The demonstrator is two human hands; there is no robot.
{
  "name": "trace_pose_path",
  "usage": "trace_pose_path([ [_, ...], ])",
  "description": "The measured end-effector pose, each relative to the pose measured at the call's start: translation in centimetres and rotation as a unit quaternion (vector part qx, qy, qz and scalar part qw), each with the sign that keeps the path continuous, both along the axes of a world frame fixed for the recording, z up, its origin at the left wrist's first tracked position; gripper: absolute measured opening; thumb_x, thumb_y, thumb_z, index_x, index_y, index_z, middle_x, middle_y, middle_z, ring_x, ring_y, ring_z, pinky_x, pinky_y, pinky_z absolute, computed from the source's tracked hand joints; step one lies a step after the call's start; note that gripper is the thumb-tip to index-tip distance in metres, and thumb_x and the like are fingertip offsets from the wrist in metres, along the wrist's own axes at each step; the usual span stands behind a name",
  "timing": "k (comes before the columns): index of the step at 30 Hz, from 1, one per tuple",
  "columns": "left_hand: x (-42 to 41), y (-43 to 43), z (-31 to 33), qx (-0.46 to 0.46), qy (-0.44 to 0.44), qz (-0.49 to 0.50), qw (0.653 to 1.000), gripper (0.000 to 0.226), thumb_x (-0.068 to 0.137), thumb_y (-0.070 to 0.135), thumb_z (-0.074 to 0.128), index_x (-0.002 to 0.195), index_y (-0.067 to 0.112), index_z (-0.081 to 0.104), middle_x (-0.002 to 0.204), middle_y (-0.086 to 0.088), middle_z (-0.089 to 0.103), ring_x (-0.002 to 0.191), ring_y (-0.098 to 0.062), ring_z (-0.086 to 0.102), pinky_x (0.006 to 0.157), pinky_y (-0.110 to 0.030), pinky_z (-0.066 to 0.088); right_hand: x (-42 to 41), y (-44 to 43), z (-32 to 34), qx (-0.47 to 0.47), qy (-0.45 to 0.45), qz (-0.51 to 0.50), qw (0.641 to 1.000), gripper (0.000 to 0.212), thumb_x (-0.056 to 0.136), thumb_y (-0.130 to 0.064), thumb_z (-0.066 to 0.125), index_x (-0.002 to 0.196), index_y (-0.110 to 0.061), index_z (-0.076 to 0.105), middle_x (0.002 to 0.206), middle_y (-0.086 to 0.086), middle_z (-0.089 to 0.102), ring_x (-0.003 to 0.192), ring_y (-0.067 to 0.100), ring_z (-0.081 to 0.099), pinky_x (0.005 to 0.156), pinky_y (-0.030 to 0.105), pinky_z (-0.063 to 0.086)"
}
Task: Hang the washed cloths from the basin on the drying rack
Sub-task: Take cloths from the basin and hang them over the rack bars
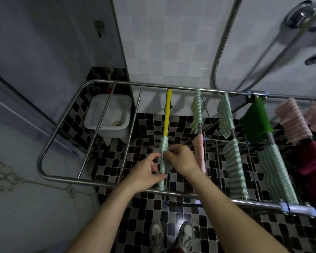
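Black-and-white mosaic floor [144,125] lies under a steel rack [44,161] that spans the middle of the frame. The white basin [120,96] sits on the floor at centre left, beneath the rack's left bars. Several cloths hang over the bars toward the right of the frame.

The green cloth [164,145] now being hung is draped over a bar at centre frame, just below a yellow cloth [167,115] on the same bar.

To do this step well, the green cloth should probably be spread flat along the bar. Its two sides should hang about evenly, so that it neither bunches nor slides off. It also looks worth keeping it from overlapping the yellow cloth, as wet layers dry slowly. A gentle pull from both ends ought to smooth the folds.

Both forearms reach up from the bottom of the frame and meet at the green cloth. The right grip [182,159] comes from the right, its fingertips closed in a pinch on the cloth's upper part. The left grip [144,172] sits lower and to the left, fingers curled. Its thumb seems to nip the cloth's lower edge.
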State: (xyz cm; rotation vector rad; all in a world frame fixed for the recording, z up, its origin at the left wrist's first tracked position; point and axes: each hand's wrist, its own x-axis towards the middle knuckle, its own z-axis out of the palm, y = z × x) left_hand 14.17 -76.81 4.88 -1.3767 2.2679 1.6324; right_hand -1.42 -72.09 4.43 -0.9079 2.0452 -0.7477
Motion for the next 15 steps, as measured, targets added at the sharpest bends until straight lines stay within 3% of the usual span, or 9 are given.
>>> trace_pose_path([
  [5,-0.7,0.9,0.6,-0.016,-0.028,-0.020,0.999,0.088,0.083,0.025,0.074,0.150,0.032,0.018,0.091,0.005,0.053,0.070,-0.004,0.053,0.055,-0.011,0.040,0.7,-1.1,0.0,-0.014,0.026,-0.023,0.999,0.024,0.089,-0.028,0.066,0.108,-0.013,0.067,0.096,0.002,0.071,0.084,0.016,0.068,0.077,0.035,0.057],
  [9,-1.2,1.0,1.3,-0.029,-0.041,-0.042,0.998,0.096,0.082,0.021,0.075,0.152,0.033,0.010,0.090,0.003,0.057,0.065,-0.002,0.052,0.049,-0.010,0.038,-0.9,-3.2,1.0,-0.021,0.077,-0.070,0.994,0.023,0.092,-0.033,0.061,0.100,-0.013,0.069,0.090,0.003,0.072,0.082,0.021,0.068,0.076,0.038,0.057],
  [12,-1.6,0.7,1.5,-0.052,-0.042,-0.050,0.996,0.099,0.082,0.021,0.073,0.150,0.038,0.004,0.113,-0.005,0.062,0.068,-0.003,0.053,0.055,-0.011,0.039,-1.9,-5.9,1.7,0.009,0.084,-0.061,0.995,0.026,0.093,-0.035,0.060,0.093,-0.013,0.073,0.082,0.006,0.071,0.075,0.025,0.068,0.069,0.036,0.056],
  [15,-1.8,0.7,1.3,-0.066,-0.056,-0.070,0.994,0.106,0.082,0.019,0.071,0.147,0.046,-0.008,0.133,-0.009,0.054,0.092,-0.017,0.062,0.074,-0.029,0.055,-2.1,-7.5,1.7,0.039,0.094,-0.047,0.994,0.025,0.090,-0.035,0.064,0.086,-0.013,0.073,0.069,0.004,0.065,0.064,0.023,0.062,0.051,0.026,0.042],
])
